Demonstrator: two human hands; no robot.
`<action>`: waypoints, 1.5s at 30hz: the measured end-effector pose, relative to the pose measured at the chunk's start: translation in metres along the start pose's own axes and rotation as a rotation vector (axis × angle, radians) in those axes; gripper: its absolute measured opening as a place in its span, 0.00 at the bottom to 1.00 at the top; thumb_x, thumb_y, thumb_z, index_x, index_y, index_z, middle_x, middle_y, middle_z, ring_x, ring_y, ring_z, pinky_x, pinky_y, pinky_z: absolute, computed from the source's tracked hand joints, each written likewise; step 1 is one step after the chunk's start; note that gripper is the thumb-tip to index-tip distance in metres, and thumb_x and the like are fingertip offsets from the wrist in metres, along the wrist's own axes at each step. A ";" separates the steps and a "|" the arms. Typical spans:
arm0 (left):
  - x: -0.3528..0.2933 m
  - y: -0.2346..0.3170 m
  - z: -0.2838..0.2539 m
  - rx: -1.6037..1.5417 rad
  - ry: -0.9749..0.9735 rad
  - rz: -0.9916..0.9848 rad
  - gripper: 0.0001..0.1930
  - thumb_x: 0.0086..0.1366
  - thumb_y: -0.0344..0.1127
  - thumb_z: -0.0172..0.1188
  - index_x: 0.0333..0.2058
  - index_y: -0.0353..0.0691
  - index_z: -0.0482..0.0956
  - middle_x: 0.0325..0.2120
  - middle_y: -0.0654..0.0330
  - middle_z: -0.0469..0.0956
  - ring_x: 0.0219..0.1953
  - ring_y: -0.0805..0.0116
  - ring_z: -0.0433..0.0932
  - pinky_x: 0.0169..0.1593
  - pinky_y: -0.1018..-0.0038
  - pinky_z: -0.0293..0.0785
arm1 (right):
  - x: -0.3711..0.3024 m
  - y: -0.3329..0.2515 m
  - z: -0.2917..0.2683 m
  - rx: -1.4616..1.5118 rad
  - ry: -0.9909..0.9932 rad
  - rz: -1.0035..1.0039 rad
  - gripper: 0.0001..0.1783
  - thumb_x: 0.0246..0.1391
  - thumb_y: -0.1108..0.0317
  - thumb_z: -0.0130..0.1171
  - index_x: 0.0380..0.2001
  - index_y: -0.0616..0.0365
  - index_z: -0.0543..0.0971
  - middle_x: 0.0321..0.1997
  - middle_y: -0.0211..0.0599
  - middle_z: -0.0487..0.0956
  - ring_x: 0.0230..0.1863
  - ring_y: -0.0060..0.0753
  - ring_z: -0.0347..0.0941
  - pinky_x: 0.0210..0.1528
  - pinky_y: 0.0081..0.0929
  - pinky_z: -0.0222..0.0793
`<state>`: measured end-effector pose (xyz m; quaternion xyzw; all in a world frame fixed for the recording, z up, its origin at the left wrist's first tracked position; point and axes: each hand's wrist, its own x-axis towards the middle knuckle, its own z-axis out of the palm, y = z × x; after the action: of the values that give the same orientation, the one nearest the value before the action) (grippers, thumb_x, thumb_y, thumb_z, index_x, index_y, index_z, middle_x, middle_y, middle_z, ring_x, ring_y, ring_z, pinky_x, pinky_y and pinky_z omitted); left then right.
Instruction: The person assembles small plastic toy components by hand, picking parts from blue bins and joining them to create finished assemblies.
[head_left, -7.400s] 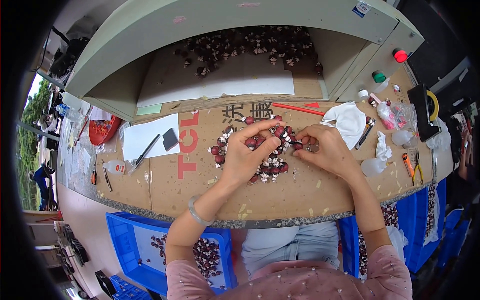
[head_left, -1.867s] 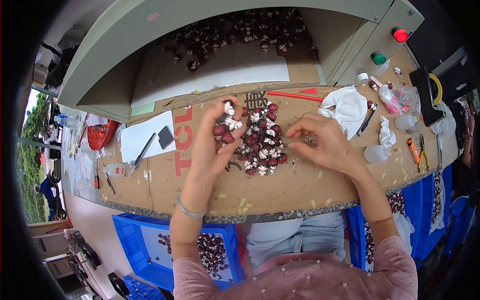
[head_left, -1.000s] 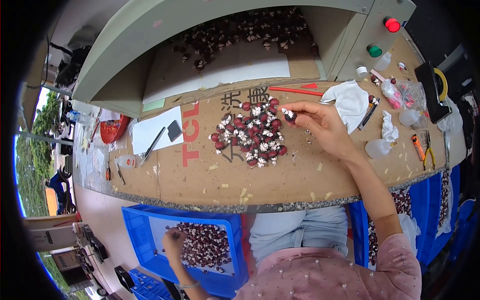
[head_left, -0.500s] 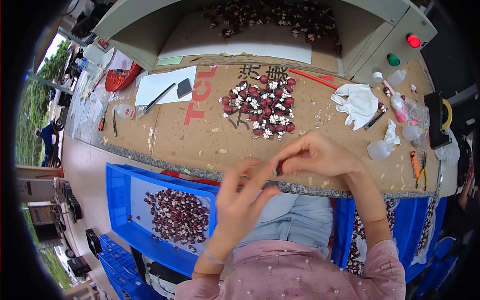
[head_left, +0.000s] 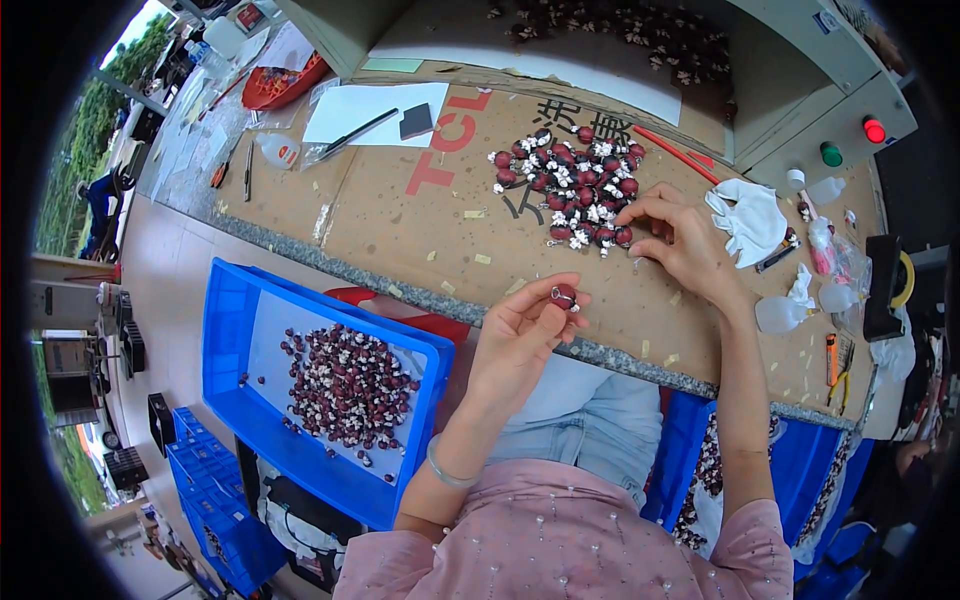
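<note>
Between the thumb and fingers of my left hand (head_left: pixel 530 330) is a small dark-red ball charm (head_left: pixel 563 297), with a shiny loop and a band on it. It is held just above the bench's front edge. My right hand (head_left: pixel 680 240) is at the right side of a pile of similar dark-red balls (head_left: pixel 565 190) with white popcorn-like pieces. Its thumb and forefinger are apart, on either side of a ball at the pile's edge; whether they touch it I cannot tell.
Left of my lap stands a blue bin (head_left: pixel 330 290) with many more balls. A white glove (head_left: pixel 748 222), plastic bottles (head_left: pixel 780 313), pliers (head_left: pixel 846 378) and a tape dispenser (head_left: pixel 884 285) lie at the right. A pen (head_left: pixel 360 133) rests on white paper. A grey cabinet (head_left: pixel 800 130) stands behind.
My hands were together at the bench's front edge. The right has moved away to the pile; the left has turned palm up, with the ball charm in its fingers. The view has shifted.
</note>
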<state>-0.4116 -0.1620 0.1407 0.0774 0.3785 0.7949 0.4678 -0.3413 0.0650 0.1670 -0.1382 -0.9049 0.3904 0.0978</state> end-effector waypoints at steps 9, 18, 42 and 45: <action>0.003 0.000 -0.008 -0.273 -0.136 -0.134 0.20 0.69 0.34 0.49 0.56 0.30 0.65 0.42 0.54 0.76 0.39 0.73 0.76 0.43 0.80 0.72 | 0.002 -0.006 -0.012 -0.059 0.033 -0.043 0.16 0.33 0.71 0.70 0.31 0.59 0.77 0.35 0.34 0.76 0.38 0.37 0.73 0.39 0.29 0.68; 0.006 0.008 0.009 -0.252 -0.114 -0.082 0.16 0.68 0.29 0.48 0.53 0.31 0.66 0.45 0.53 0.73 0.46 0.67 0.73 0.49 0.75 0.69 | -0.006 -0.019 -0.009 0.488 0.149 -0.047 0.16 0.39 0.75 0.71 0.33 0.62 0.77 0.32 0.29 0.79 0.30 0.14 0.72 0.35 0.15 0.68; 0.021 0.006 0.030 -0.010 -0.048 0.102 0.12 0.66 0.31 0.54 0.47 0.36 0.70 0.34 0.63 0.74 0.27 0.81 0.67 0.24 0.85 0.57 | -0.018 -0.033 0.024 0.637 0.137 -0.175 0.15 0.38 0.77 0.70 0.31 0.62 0.76 0.34 0.31 0.77 0.35 0.19 0.70 0.37 0.18 0.66; 0.022 0.006 0.029 0.046 -0.043 0.142 0.12 0.66 0.30 0.54 0.46 0.36 0.70 0.35 0.63 0.75 0.26 0.81 0.68 0.23 0.86 0.56 | -0.016 -0.031 0.026 0.771 0.092 -0.129 0.16 0.39 0.79 0.70 0.33 0.63 0.75 0.36 0.31 0.76 0.37 0.19 0.70 0.40 0.18 0.67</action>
<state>-0.4140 -0.1306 0.1596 0.1321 0.3802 0.8152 0.4166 -0.3393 0.0218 0.1705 -0.0515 -0.6935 0.6880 0.2074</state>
